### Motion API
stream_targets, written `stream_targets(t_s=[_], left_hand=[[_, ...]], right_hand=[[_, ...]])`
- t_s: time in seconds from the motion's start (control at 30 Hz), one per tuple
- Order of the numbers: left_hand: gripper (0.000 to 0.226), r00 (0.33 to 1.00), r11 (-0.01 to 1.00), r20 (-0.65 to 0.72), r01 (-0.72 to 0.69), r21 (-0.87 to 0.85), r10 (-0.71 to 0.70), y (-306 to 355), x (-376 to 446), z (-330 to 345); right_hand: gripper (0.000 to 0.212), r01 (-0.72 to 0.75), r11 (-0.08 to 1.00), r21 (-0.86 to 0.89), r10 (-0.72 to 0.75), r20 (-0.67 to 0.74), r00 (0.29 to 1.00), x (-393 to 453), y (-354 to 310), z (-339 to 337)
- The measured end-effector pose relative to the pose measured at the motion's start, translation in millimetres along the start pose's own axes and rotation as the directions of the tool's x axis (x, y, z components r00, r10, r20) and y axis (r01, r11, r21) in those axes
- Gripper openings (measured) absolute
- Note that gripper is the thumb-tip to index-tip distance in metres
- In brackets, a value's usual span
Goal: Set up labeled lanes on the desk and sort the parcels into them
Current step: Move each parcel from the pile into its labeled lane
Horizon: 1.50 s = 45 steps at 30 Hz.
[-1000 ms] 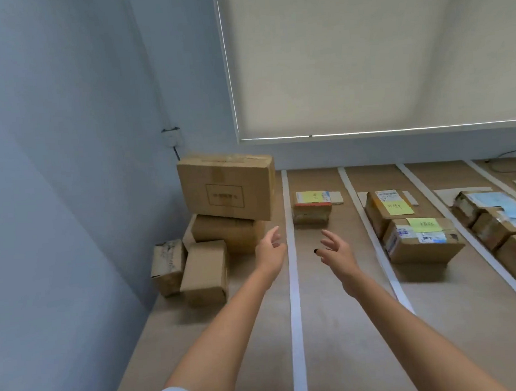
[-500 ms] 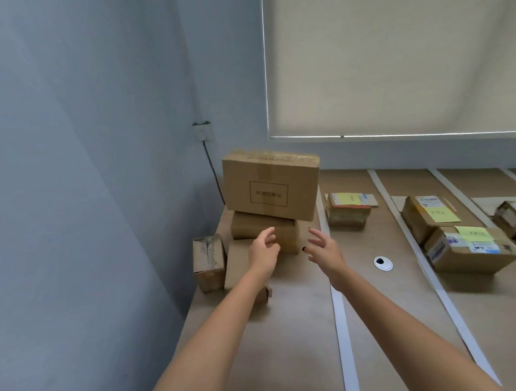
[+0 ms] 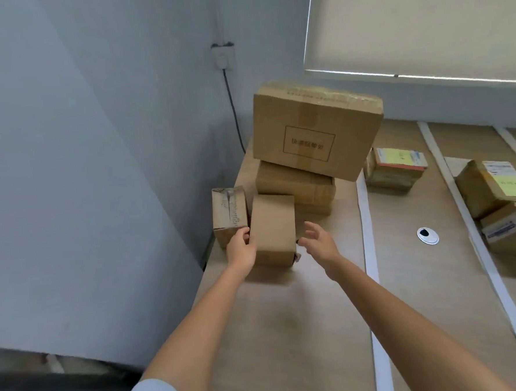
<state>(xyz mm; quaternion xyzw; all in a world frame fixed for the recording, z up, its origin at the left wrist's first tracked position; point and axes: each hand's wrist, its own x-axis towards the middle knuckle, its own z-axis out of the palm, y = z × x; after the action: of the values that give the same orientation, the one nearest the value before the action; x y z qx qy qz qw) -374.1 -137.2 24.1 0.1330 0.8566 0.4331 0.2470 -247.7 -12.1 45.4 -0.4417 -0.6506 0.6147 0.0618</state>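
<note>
Currently both arms reach forward over the brown bench toward a small plain parcel standing near the left edge. Left hand rests against that parcel's left side, fingers laid along the cardboard; whether they curl behind it cannot be told. Right hand sits just right of the parcel, fingers spread and apart, holding nothing, not quite touching. Just beside the parcel on its left stands a taped carton. Behind it, a flat box carries a large box with a printed rectangle on its face. White tape strips run lengthwise, dividing lanes. Next lane right holds a labeled parcel; further right, two more labeled parcels sit touching. A round cable grommet lies between strips.
</note>
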Motion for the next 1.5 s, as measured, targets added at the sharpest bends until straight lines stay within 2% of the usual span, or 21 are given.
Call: stream_targets(t_s=[0.13,0.23,0.37,0.57,0.83,1.03,1.17,1.27,1.37,1.5], left_hand=[[0.046,0.995,0.997,0.073,0.073,0.010,-0.073,-25.2,3.4,3.6],[0.051,0.986,0.995,0.136,0.100,-0.005,-0.098,-30.3,1.5,5.6],[0.052,0.989,0.996,0.119,0.091,-0.023,-0.087,-21.1,-5.1,1.7],[0.048,0.997,0.997,0.062,-0.045,-0.057,0.049,19.4,-25.7,-17.4],[0.048,0.954,0.910,-0.009,-0.287,-0.300,0.299,92.8,-81.2,-12.9],[0.057,0.950,0.883,0.001,-0.289,-0.369,0.311,120.3,-115.3,7.3],[0.057,0.956,0.903,0.033,-0.265,-0.338,0.293,120.9,-131.3,19.0],[0.049,0.957,0.918,0.074,-0.246,-0.310,0.281,118.7,-140.9,25.9],[0.045,0.945,0.923,0.153,-0.235,-0.304,0.290,118.8,-149.0,31.8],[0.050,0.915,0.919,0.261,-0.217,-0.329,0.309,119.1,-160.3,34.9]], right_hand=[[0.064,-0.070,0.997,-0.019,0.071,0.013,0.997,9.2,18.9,18.9],[0.059,-0.063,0.997,-0.039,0.065,0.040,0.997,8.5,27.6,28.4],[0.058,-0.036,0.999,-0.034,0.038,0.043,0.998,2.1,22.5,28.6],[0.059,0.074,0.997,-0.004,-0.074,0.010,0.997,-21.4,-3.6,-1.0],[0.061,0.267,0.944,0.193,-0.249,-0.116,0.962,-77.9,-41.1,-70.0],[0.068,0.345,0.905,0.248,-0.306,-0.185,0.934,-110.4,-46.3,-111.9],[0.069,0.350,0.904,0.244,-0.297,-0.229,0.927,-122.4,-39.5,-131.6],[0.065,0.335,0.900,0.278,-0.270,-0.247,0.931,-129.0,-33.3,-143.6],[0.054,0.327,0.892,0.311,-0.251,-0.259,0.933,-134.5,-27.6,-151.9],[0.041,0.288,0.901,0.324,-0.204,-0.270,0.941,-138.2,-19.9,-159.6]])
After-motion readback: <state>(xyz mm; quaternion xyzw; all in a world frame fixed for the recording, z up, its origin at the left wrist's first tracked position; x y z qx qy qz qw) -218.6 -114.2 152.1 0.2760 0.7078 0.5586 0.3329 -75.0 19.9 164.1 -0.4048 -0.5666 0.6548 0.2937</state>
